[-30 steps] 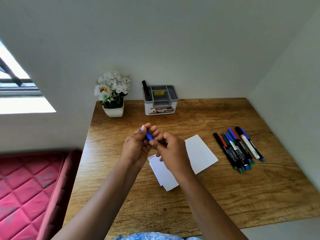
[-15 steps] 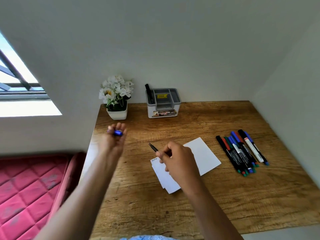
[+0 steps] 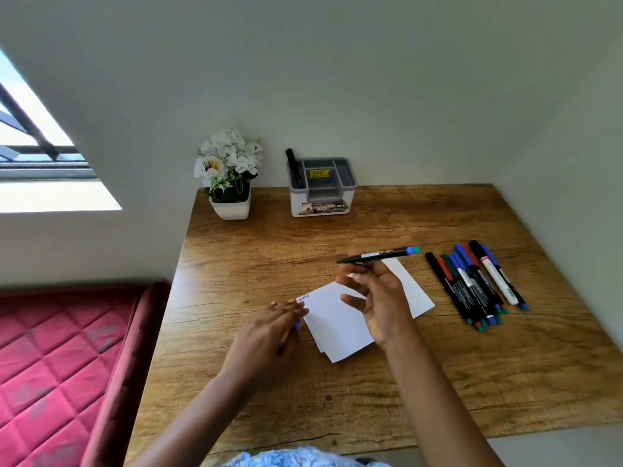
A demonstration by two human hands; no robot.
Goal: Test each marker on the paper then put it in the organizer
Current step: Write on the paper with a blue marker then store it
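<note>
Marker (image 3: 377, 255) pinched at fingertips of right hand (image 3: 381, 305), level above paper (image 3: 337, 326). Tip it down, short stroke. Left hand (image 3: 266, 335), fingers together, cap (image 3: 296, 324) beneath, should pin the edge.

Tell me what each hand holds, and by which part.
Right hand pinches the marker by its barrel, nearer the writing tip. Left hand holds a blue cap, its grip mostly hidden.

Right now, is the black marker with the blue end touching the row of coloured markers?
Apart. Head view: right hand holds the black marker, and bare wood shows between its blue end and the row.
</note>
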